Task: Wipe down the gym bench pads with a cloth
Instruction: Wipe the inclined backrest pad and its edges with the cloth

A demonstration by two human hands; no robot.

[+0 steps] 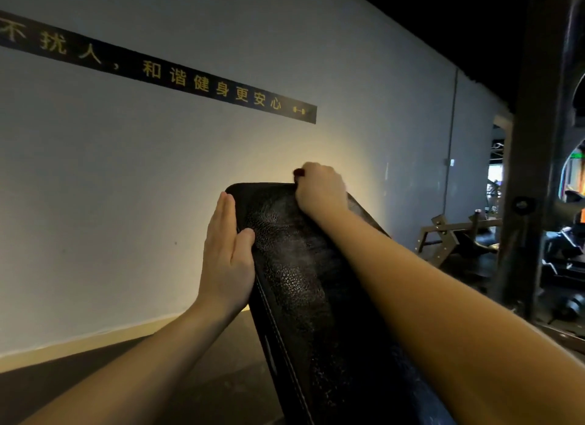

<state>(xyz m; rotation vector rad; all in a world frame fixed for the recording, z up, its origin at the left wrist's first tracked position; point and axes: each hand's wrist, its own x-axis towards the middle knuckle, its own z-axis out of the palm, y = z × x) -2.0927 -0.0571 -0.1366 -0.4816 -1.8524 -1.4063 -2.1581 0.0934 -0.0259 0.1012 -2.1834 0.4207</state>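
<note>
The black bench pad stands tilted in the centre of the frame, running from the lower right up to its top edge at mid-frame. The left hand lies flat against the pad's left side, fingers straight and together, thumb on the textured face. The right hand is curled at the pad's top edge, gripping a dark red cloth, of which only a small bit shows. Behind is a pale wall with a black lettered strip in the upper left.
</note>
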